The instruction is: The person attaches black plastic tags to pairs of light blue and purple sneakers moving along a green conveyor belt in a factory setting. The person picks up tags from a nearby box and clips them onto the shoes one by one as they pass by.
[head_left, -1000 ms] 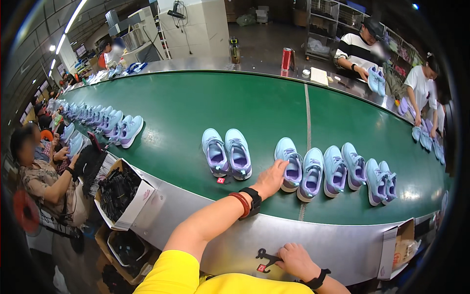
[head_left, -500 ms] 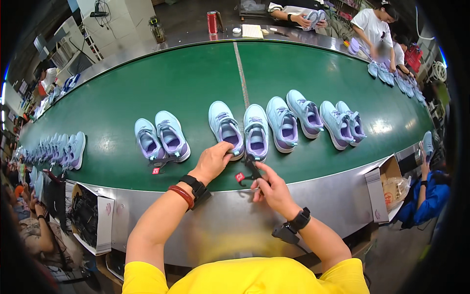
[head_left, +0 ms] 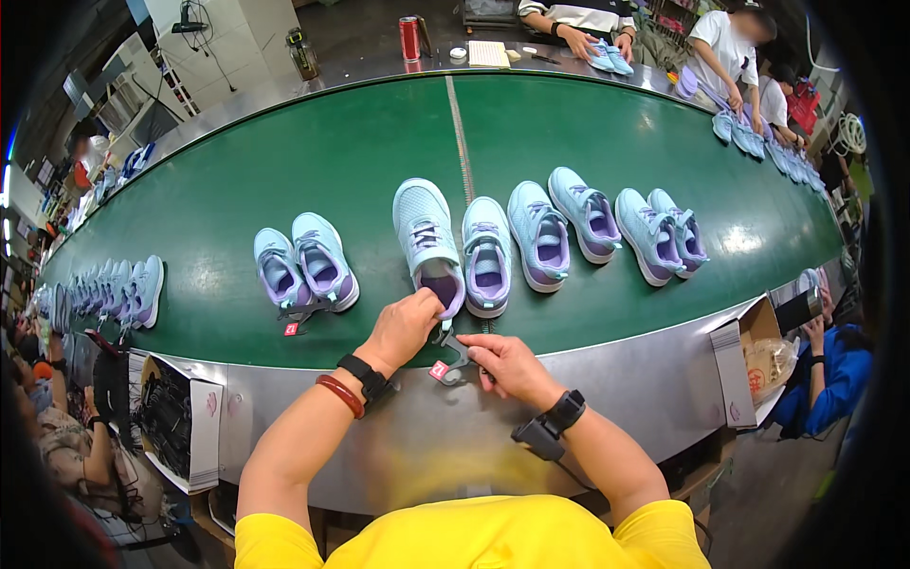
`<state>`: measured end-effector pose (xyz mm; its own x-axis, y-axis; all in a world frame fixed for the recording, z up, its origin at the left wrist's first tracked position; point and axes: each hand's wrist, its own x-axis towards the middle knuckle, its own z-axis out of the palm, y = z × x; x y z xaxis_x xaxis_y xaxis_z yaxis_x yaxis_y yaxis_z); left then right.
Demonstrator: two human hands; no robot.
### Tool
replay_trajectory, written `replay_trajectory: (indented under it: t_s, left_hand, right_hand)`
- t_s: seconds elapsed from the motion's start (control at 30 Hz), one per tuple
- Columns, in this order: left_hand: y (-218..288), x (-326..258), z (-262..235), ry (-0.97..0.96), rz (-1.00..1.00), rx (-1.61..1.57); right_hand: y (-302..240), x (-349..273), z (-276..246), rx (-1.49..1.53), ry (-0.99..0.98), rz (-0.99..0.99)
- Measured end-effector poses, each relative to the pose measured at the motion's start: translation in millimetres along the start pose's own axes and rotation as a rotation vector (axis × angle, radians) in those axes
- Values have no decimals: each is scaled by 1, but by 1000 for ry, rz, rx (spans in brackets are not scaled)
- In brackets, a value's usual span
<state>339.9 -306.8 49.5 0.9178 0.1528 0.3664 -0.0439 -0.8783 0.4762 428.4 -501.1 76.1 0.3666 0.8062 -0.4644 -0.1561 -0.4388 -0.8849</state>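
My left hand (head_left: 406,330) is closed on the heel of a light blue and purple sneaker (head_left: 424,223), whose heel is slightly raised and toe points away from me. Between the fingers of my right hand (head_left: 517,368) is a black plastic shoe hanger (head_left: 459,349) with a red tag (head_left: 438,370). The hanger's upper end meets the sneaker's heel by my left fingertips; whether it is hooked on cannot be made out. Just right of this shoe stands a matching sneaker (head_left: 487,256), not touched by either hand. A sneaker pair (head_left: 327,261) to the left has a similar hanger (head_left: 313,309) at its heels.
More sneakers (head_left: 578,223) stand to the right on the green belt (head_left: 360,142); a row of sneakers (head_left: 133,289) is far left. A box of black hangers (head_left: 166,417) and another carton (head_left: 735,370) flank the metal edge (head_left: 313,417). Co-workers handle shoes across the belt and at both sides.
My left hand has lifted the sneaker's heel a little. My right hand has brought the hanger leftward, from the neighbouring shoe to this heel. The shoes on the belt have shifted slightly left.
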Motion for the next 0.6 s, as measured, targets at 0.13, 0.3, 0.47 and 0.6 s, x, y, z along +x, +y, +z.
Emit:
replay_trajectory:
  t_s: [0.13, 0.3, 0.47, 0.6]
  left_hand:
    - [5, 0, 1, -3, 22, 130]
    - [17, -3, -11, 22, 168, 219]
    - [6, 0, -15, -122, 77, 209]
    - [7, -22, -41, -83, -32, 229]
  right_hand:
    - [1, 7, -13, 156, -68, 12]
    - [-13, 10, -10, 88, 1, -139]
    - [-18, 12, -42, -198, 288, -369]
    - [-43, 18, -45, -726, 180, -586]
